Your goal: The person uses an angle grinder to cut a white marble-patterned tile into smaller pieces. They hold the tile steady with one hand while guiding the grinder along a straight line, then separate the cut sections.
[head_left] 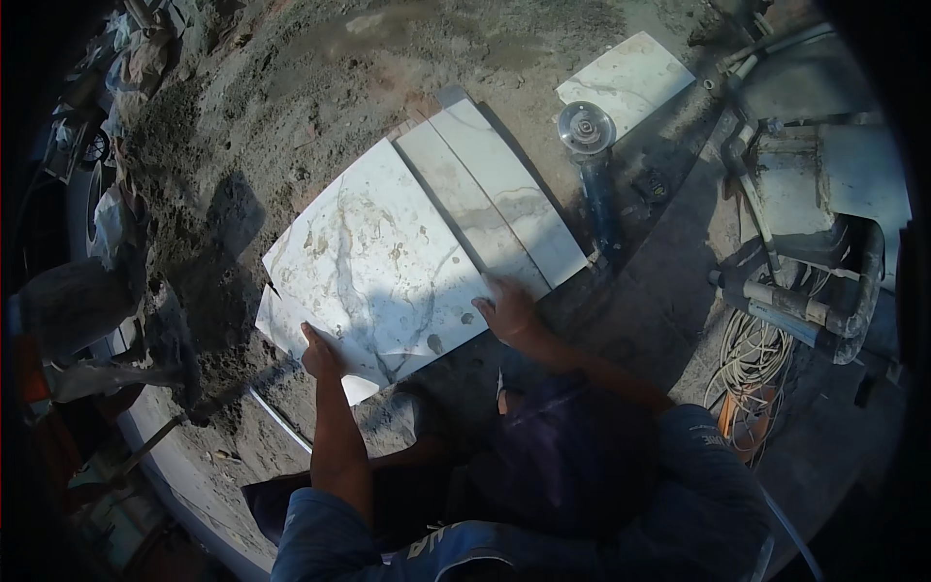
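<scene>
White, grey-veined flat tile (373, 242) lies ahead, between left hand (324, 357) (grip unclear) and right hand (514, 315) (fingers spread, right corner).

I find the ground (320, 58) bare, dusty and uneven, grey-brown, partly sunlit and partly shaded. On it I record a large white tile (378, 233), veined and dirt-specked, alongside narrower tile pieces (514, 194); a smaller tile (635, 80) apart, farther off; a grinder (594, 189), its disc at that tile's corner; and, rightward, coiled cable (749, 354).
</scene>
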Action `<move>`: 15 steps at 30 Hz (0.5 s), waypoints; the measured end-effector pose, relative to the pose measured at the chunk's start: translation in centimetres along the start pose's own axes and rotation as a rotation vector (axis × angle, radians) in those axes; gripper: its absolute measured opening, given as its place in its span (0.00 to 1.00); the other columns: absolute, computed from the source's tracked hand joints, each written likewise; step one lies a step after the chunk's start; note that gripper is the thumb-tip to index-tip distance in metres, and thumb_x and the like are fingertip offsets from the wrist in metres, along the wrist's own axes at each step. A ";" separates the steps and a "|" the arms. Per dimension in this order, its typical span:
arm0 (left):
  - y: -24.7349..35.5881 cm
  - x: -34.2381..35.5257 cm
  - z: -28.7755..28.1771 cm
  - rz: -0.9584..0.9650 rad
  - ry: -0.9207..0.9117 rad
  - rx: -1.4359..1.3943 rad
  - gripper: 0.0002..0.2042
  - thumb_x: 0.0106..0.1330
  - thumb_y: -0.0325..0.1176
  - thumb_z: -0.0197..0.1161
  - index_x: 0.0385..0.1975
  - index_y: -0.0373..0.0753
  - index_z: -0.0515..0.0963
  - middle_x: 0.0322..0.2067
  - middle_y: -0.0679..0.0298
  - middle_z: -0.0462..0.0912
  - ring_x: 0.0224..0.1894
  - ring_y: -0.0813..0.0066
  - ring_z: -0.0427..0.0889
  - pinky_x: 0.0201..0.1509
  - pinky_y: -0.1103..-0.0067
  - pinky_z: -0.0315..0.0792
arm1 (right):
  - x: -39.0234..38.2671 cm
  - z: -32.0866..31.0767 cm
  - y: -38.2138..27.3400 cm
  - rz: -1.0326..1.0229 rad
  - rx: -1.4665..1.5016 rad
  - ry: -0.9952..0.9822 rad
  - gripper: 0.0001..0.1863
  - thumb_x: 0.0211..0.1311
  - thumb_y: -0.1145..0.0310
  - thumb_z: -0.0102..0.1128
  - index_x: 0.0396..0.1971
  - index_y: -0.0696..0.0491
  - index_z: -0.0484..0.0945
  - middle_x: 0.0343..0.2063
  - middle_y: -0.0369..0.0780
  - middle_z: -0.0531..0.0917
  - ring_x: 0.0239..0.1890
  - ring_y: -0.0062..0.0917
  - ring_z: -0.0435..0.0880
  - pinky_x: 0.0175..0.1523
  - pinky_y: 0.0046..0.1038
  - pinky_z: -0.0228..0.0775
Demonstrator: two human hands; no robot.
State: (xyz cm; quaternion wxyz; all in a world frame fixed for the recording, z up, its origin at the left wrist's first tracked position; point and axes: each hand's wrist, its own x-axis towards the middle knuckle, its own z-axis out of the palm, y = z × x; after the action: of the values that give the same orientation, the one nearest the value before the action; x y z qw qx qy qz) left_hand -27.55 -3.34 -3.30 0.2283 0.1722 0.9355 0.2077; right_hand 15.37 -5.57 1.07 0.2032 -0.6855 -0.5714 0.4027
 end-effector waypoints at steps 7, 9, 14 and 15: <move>-1.2 1.0 0.8 -0.087 -0.047 -0.054 0.53 0.59 0.80 0.54 0.40 0.16 0.82 0.39 0.45 0.86 0.41 0.53 0.84 0.48 0.62 0.77 | 1.8 -1.7 1.2 -0.220 -0.118 -0.016 0.24 0.62 0.61 0.69 0.54 0.58 0.80 0.48 0.49 0.83 0.53 0.46 0.81 0.60 0.43 0.72; -2.2 1.6 1.0 -0.095 -0.022 -0.074 0.54 0.59 0.80 0.54 0.41 0.16 0.81 0.40 0.44 0.86 0.42 0.52 0.85 0.50 0.61 0.77 | 1.8 -3.6 1.1 -0.229 -0.174 -0.040 0.24 0.62 0.60 0.68 0.54 0.58 0.80 0.47 0.48 0.83 0.53 0.45 0.81 0.60 0.42 0.72; -2.0 1.7 2.0 -0.143 -0.027 -0.085 0.55 0.59 0.80 0.54 0.43 0.14 0.80 0.43 0.40 0.85 0.45 0.49 0.85 0.53 0.61 0.78 | 4.9 -9.8 6.0 -0.042 -0.261 0.479 0.26 0.63 0.51 0.68 0.49 0.58 0.82 0.47 0.51 0.84 0.54 0.49 0.81 0.56 0.42 0.74; -1.4 1.5 2.8 -0.124 -0.049 -0.077 0.55 0.59 0.80 0.53 0.43 0.15 0.80 0.43 0.40 0.85 0.45 0.49 0.85 0.52 0.61 0.78 | 6.0 -9.4 9.5 0.050 -0.220 0.496 0.28 0.63 0.48 0.68 0.48 0.59 0.83 0.47 0.53 0.85 0.54 0.50 0.81 0.55 0.42 0.74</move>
State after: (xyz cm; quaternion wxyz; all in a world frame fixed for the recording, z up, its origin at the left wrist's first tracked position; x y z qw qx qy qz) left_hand -27.74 -3.03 -6.77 0.2701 0.1102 0.9298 0.2245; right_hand 28.76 -0.71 -2.24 0.2511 -0.7951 -0.5275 0.1630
